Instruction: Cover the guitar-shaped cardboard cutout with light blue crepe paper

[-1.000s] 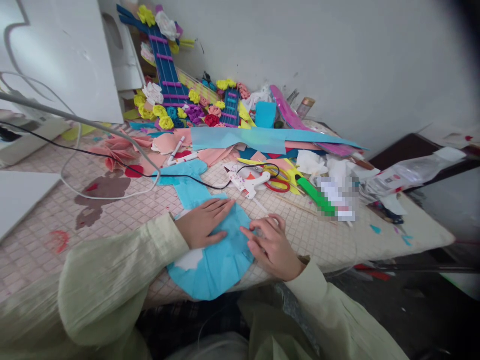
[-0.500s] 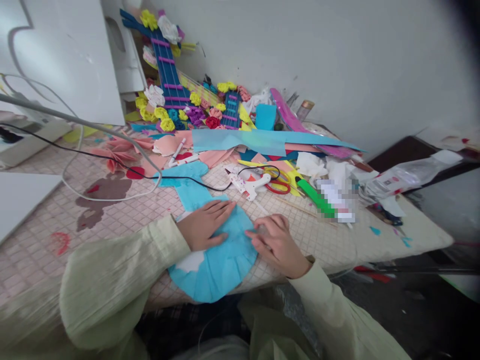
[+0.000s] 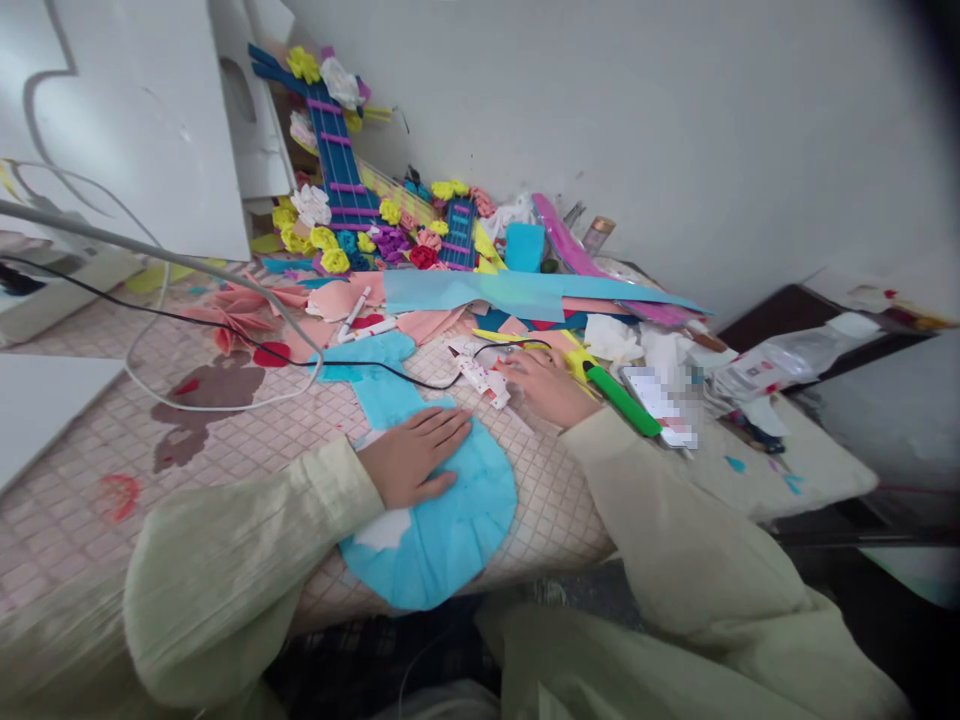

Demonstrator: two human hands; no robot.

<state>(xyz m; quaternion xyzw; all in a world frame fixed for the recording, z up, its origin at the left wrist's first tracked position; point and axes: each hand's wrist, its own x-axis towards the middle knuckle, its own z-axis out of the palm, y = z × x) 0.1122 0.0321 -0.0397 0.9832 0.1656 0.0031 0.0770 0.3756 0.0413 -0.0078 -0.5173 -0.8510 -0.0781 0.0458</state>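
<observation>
one left hand (image 3: 414, 455), grip open and empty, holds the blue paper (image 3: 472, 515) flat at six o'clock on the worktop (image 3: 559, 505): press evenly. right hand (image 3: 551, 388) touches the glue gun (image 3: 487, 382), grip closure unclear; avoid the nozzle (image 3: 454, 352).

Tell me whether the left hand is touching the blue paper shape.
Touching. The head view shows the left hand palm down on the blue paper shape, fingers laid across its upper part with no gap showing beneath.
</observation>
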